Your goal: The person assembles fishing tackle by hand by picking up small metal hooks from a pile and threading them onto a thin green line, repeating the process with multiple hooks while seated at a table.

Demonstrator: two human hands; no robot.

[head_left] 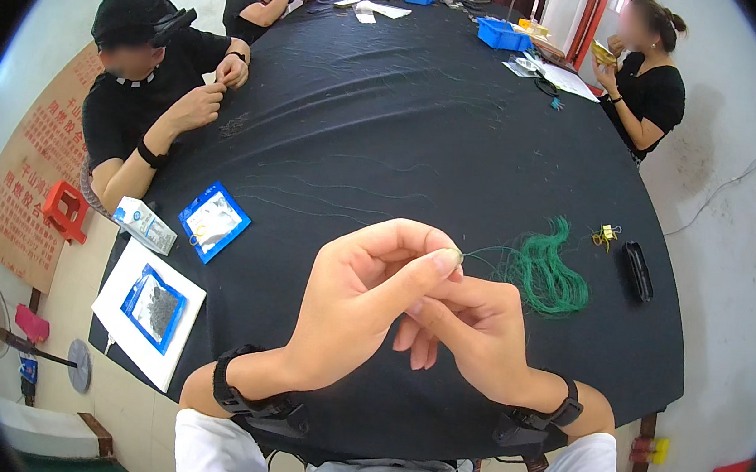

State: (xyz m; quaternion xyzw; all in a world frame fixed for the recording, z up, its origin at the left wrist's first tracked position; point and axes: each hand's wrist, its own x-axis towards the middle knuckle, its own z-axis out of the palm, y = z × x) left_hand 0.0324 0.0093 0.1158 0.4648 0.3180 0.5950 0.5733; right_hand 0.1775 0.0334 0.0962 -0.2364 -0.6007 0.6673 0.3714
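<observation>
Both my hands meet over the black table [423, 149]: left hand [362, 303] pinches a green thread [486, 249] end, right hand [478, 332] curled beneath, its grip unclear. I judge I'm mid-threading; next calls for steady fingertips against the green thread bundle [543, 270]

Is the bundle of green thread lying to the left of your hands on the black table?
No, the green thread bundle lies on the black table to the right of both hands, the left hand and the right hand.

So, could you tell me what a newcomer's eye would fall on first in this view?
First, the left hand and right hand, raised together at the centre and pinching a fine green thread above the black table. Just right of them lies a tangled bundle of green thread. At the table's left edge sit two blue packets, one on a white board.
</observation>
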